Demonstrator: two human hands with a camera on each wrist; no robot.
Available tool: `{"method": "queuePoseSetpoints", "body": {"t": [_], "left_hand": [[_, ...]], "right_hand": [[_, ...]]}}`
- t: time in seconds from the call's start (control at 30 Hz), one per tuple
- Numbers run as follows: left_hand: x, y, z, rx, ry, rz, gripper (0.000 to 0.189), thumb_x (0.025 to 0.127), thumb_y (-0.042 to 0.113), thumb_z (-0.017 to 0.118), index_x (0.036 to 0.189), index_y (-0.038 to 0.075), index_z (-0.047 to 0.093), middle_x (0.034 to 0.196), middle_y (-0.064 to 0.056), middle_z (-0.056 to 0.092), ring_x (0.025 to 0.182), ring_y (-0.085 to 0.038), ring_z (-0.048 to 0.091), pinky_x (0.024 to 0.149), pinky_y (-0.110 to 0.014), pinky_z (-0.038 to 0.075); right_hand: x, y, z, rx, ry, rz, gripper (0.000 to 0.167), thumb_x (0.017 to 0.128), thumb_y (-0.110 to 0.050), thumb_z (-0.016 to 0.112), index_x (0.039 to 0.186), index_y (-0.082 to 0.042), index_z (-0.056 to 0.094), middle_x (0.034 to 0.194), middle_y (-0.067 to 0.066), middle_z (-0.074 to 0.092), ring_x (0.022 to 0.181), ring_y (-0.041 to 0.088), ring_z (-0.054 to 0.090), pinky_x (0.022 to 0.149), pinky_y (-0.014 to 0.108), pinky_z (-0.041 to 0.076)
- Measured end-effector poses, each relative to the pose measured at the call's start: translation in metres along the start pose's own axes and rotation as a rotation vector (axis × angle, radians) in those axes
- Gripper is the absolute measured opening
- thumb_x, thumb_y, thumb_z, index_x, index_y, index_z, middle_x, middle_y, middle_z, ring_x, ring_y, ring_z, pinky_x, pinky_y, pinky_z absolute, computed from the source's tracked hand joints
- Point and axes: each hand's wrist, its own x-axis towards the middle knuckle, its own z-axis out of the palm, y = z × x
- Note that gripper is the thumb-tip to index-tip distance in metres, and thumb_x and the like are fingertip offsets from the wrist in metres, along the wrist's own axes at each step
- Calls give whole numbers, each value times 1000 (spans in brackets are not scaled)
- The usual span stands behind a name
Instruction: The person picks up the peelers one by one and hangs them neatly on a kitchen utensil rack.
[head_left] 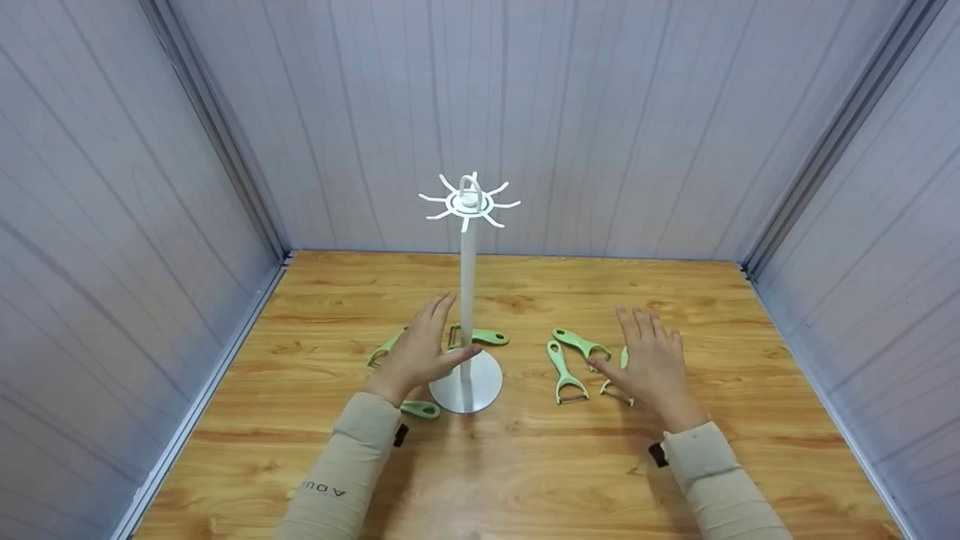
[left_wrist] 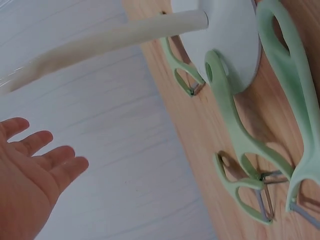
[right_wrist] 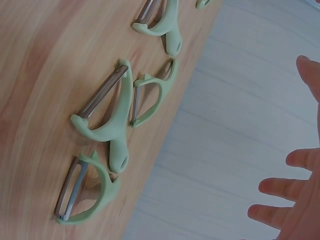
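Observation:
My left hand [head_left: 421, 346] hovers with fingers spread beside the pole of a white rack [head_left: 468, 281], holding nothing. Light green Y-shaped peelers lie around the rack's round base: one peeler [head_left: 490, 337] behind it, another [head_left: 421, 409] partly under my left wrist. In the left wrist view, several peelers [left_wrist: 231, 117] show metal blades, and some overlap. Over on the right, my right hand [head_left: 654, 367] hangs open above more peelers, one of them [head_left: 558, 362] just left of the thumb and another [head_left: 616, 392] partly hidden by the hand. The right wrist view shows several peelers [right_wrist: 118, 130] lying apart from the fingers.
Eight or so would be hard to count exactly; several bare hooks [head_left: 504, 204] radiate from the rack's top, below a small loop. The wooden tabletop [head_left: 525, 480] is enclosed by pale panels [head_left: 600, 127] at the back and both sides.

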Motion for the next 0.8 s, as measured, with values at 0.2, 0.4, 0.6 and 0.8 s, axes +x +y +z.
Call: {"method": "queuePoseSetpoints", "body": {"t": [0.2,0.4,0.6,0.8], "left_hand": [[2,4,4,-153,45,44,88,101,39,80,167,2,35,166,-22,46,151,-43,49,124,-60,45],[7,8,8,-357,69,46,60,101,10,79,153,1,51,147,-22,61,136,-42,64,116,-55,54],[12,10,12,-451,88,57,37,104,5,73,138,0,60,123,-19,70,118,-36,73,104,-49,62],[14,8,16,-463,140,77,26,105,0,69,130,-1,65,115,-19,74,112,-34,74,99,-48,65]], "right_hand": [[-1,7,0,22,21,9,101,94,-61,78,167,-5,38,162,29,49,152,55,41,121,81,31],[-2,14,-1,1,-6,34,103,94,-66,75,167,-4,38,161,30,49,150,56,43,121,80,32],[-3,22,-3,-7,-47,69,102,96,-63,76,168,-4,34,161,33,47,151,57,41,121,79,31],[-6,29,-3,2,-39,73,101,96,-59,78,169,-5,33,160,33,48,147,56,45,120,77,33]]}}
